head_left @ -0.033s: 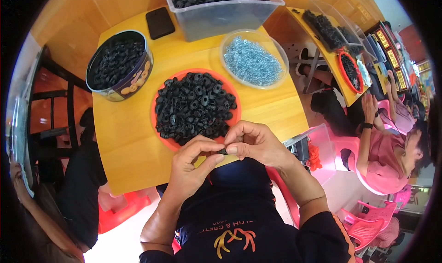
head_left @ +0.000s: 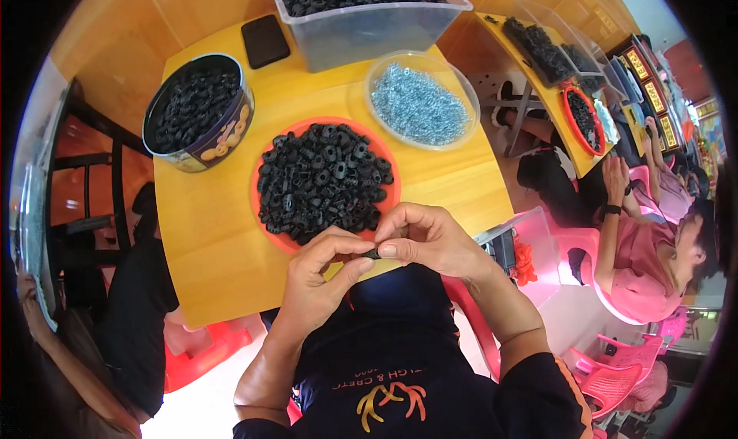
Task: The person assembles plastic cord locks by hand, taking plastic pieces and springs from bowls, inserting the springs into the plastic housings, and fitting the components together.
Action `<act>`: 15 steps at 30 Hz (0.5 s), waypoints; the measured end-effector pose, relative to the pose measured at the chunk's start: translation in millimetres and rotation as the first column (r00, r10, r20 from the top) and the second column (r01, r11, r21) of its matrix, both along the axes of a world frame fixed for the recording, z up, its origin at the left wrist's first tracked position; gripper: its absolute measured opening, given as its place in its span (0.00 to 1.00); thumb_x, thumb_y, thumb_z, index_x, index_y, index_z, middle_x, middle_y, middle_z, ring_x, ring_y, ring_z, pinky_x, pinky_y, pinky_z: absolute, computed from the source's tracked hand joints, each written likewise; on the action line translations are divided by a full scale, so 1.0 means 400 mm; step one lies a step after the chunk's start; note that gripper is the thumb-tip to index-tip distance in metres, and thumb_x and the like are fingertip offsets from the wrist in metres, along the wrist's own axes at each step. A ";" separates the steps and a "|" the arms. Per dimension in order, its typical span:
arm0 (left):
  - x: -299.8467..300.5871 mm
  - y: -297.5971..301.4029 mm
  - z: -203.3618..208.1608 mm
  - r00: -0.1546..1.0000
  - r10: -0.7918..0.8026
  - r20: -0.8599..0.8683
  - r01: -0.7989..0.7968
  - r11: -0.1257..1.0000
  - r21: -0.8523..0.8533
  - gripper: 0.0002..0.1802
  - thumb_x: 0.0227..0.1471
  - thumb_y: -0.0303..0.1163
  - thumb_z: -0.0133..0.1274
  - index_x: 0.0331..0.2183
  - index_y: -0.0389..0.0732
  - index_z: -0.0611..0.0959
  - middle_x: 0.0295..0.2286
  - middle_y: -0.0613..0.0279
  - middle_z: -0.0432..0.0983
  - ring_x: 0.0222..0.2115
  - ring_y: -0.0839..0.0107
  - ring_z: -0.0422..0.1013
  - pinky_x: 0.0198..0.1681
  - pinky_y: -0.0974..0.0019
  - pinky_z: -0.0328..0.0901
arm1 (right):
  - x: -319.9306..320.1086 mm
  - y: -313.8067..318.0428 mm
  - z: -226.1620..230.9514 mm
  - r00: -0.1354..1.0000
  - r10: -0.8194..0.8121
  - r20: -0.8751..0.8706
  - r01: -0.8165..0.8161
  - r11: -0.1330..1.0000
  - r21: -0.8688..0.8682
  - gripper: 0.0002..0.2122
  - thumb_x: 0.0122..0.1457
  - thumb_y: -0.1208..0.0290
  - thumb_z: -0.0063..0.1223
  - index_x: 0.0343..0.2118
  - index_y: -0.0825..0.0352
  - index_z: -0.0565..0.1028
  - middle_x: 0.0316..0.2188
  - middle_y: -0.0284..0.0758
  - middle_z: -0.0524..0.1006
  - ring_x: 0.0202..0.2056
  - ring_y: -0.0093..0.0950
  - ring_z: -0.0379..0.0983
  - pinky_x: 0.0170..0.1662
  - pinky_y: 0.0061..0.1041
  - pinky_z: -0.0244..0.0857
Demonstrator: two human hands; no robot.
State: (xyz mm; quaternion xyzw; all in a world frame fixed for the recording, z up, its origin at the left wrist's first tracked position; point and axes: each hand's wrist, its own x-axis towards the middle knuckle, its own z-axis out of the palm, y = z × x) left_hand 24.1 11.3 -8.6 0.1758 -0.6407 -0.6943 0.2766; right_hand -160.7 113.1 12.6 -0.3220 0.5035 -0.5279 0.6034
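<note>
A small black plastic part (head_left: pixel 371 254) is pinched between the fingertips of both hands, just over the near edge of the table. My left hand (head_left: pixel 321 271) grips its left end with thumb and forefinger, covering much of it. From the other side, the thumb and forefinger of my right hand (head_left: pixel 427 243) close on it. Right beyond the fingers sits an orange-red round plate (head_left: pixel 398 181) heaped with black plastic parts (head_left: pixel 319 177). To its far right, a clear round tub (head_left: pixel 369 104) holds many small shiny metal pieces (head_left: pixel 419 104), too small to make out singly.
On the yellow table (head_left: pixel 207 262), a round tin (head_left: pixel 231 143) of black parts stands at left. Behind are a black phone-like slab (head_left: pixel 266 41) and a large clear bin (head_left: pixel 369 35) of black pieces. Co-workers sit at either side, one in a pink top (head_left: pixel 642 274) at right.
</note>
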 end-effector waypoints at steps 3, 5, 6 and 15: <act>-0.010 0.001 0.013 1.000 0.013 0.005 -0.013 1.000 0.019 0.10 0.49 0.18 0.58 0.37 0.35 0.82 0.33 0.61 0.75 0.35 0.74 0.73 0.38 0.72 0.68 | -0.036 -0.008 0.007 0.960 -0.097 -0.262 0.073 0.992 -0.101 0.05 0.59 0.74 0.58 0.35 0.67 0.75 0.31 0.25 0.75 0.34 0.13 0.69 0.37 0.15 0.64; -0.013 -0.007 0.017 0.999 0.036 0.010 -0.036 0.999 -0.025 0.10 0.49 0.18 0.58 0.37 0.35 0.82 0.33 0.61 0.75 0.35 0.74 0.73 0.38 0.72 0.68 | -0.088 -0.018 0.020 0.823 -0.247 -0.511 0.202 0.969 -0.144 0.05 0.58 0.74 0.58 0.35 0.69 0.75 0.29 0.25 0.75 0.33 0.13 0.69 0.37 0.15 0.64; -0.012 -0.011 0.019 0.997 0.069 0.022 -0.067 0.995 -0.067 0.10 0.49 0.18 0.58 0.37 0.35 0.82 0.33 0.61 0.75 0.34 0.75 0.72 0.38 0.73 0.67 | -0.127 -0.025 0.010 0.698 -0.318 -0.641 0.229 0.948 -0.221 0.06 0.58 0.74 0.58 0.35 0.70 0.76 0.29 0.25 0.75 0.32 0.13 0.69 0.37 0.15 0.64; -0.012 -0.023 -0.003 0.996 0.093 0.007 -0.092 0.995 -0.035 0.09 0.50 0.19 0.58 0.37 0.35 0.81 0.33 0.62 0.75 0.34 0.77 0.72 0.39 0.74 0.67 | -0.309 -0.103 0.027 0.070 -0.400 -0.914 0.200 0.903 -0.380 0.05 0.54 0.74 0.58 0.33 0.66 0.78 0.30 0.38 0.76 0.28 0.34 0.75 0.31 0.30 0.67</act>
